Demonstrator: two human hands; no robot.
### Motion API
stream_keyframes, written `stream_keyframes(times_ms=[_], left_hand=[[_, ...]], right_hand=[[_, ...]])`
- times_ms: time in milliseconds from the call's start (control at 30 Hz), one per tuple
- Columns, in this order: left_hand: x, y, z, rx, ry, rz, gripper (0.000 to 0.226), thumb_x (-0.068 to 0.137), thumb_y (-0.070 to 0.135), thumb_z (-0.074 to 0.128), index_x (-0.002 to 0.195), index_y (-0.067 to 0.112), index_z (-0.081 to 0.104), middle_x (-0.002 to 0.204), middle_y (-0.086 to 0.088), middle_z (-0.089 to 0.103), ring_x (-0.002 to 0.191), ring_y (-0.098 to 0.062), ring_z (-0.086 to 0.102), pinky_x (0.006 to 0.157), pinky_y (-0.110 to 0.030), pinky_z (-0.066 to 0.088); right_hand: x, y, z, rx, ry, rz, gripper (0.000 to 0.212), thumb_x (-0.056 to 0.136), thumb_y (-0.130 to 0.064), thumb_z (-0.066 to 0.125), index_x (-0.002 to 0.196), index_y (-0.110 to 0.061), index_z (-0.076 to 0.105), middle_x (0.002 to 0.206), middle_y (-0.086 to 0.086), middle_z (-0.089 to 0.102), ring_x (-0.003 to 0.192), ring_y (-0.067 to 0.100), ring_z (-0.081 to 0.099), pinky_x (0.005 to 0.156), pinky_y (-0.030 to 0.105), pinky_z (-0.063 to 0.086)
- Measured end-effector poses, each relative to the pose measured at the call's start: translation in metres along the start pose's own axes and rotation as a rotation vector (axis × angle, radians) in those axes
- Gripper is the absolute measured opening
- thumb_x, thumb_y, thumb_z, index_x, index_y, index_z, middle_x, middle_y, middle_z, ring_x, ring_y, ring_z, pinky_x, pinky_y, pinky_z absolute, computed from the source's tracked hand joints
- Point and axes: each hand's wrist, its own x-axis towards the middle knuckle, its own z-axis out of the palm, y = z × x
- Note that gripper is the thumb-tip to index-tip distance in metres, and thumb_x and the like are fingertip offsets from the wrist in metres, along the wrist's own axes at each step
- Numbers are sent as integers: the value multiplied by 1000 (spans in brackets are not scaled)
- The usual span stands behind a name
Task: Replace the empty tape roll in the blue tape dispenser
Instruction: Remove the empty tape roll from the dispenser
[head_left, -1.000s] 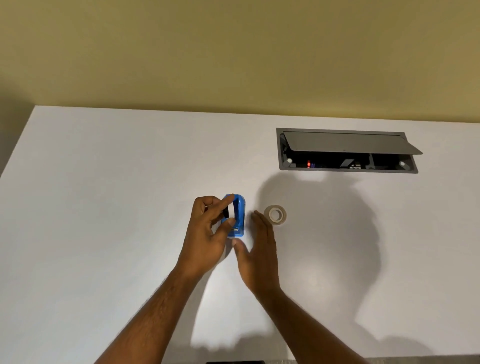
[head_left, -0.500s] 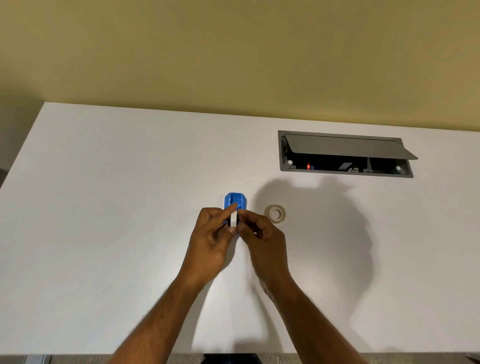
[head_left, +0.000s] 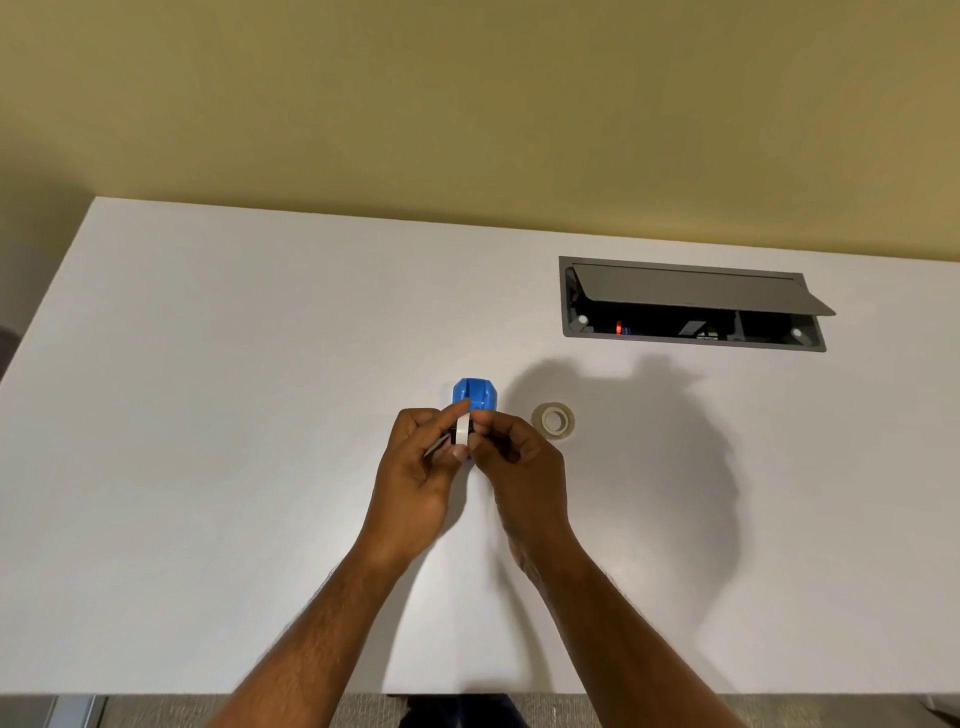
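The blue tape dispenser (head_left: 474, 395) stands on the white table (head_left: 234, 415), its near half hidden behind my fingers. My left hand (head_left: 421, 467) grips its left side, thumb and forefinger around a white empty roll core (head_left: 461, 430) that sits in it. My right hand (head_left: 519, 462) pinches the same core from the right. A full roll of clear tape (head_left: 553, 421) lies flat on the table just right of my right hand, apart from it.
A grey cable hatch (head_left: 691, 304) with its lid propped open is set into the table at the back right. A yellow wall rises behind the table's far edge. The near edge runs along the bottom of the view.
My right hand, open and flat beside the dispenser a second ago, has closed in and now pinches the white core. The dispenser has turned end-on to me.
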Motion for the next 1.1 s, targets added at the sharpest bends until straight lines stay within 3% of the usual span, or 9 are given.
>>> stream_keyframes(times_ms=[367, 500, 600, 733, 933, 1100], left_hand=[[-1, 1, -3, 47, -25, -8, 46, 98, 3, 57, 137, 29, 60, 116, 3, 54, 110, 3, 54, 90, -4, 40], [3, 2, -7, 1, -13, -25, 48, 95, 7, 65, 133, 36, 62, 111, 6, 55, 108, 2, 59, 89, -10, 46], [8, 5, -9, -68, 5, -37, 44, 90, 14, 73, 129, 32, 66, 119, 10, 62, 111, -2, 64, 92, -17, 52], [12, 6, -13, -175, -7, -47, 37, 87, 10, 76, 122, 23, 72, 118, 7, 72, 109, -10, 70, 93, -24, 55], [14, 5, -15, -225, -12, -74, 34, 85, 9, 77, 117, 22, 75, 109, 3, 75, 102, -11, 71, 85, -18, 54], [15, 5, -13, -268, -31, -86, 34, 82, 10, 81, 112, 24, 76, 104, 3, 77, 101, -14, 71, 84, -21, 56]], right_hand=[[-4, 3, 5, -84, 31, -60, 24, 90, -16, 70, 99, -38, 74, 96, -16, 77, 92, 3, 73, 81, 16, 54], [-3, -3, 4, -45, 12, -46, 25, 91, -16, 70, 96, -40, 75, 96, -14, 78, 92, 4, 73, 79, 16, 55], [-2, -8, 3, -49, 18, -70, 31, 91, -17, 70, 89, -48, 74, 93, -18, 77, 89, 1, 73, 73, 10, 54], [-1, -9, 0, -54, 40, -100, 25, 90, -20, 72, 94, -44, 75, 95, -18, 77, 91, 2, 72, 75, 13, 55], [-2, -8, -3, -53, 39, -77, 19, 90, -20, 73, 96, -38, 76, 95, -17, 77, 92, 2, 72, 76, 11, 55], [-2, -10, -7, -16, 18, -32, 18, 88, -16, 74, 96, -32, 78, 94, -11, 79, 92, 8, 74, 77, 17, 56]])
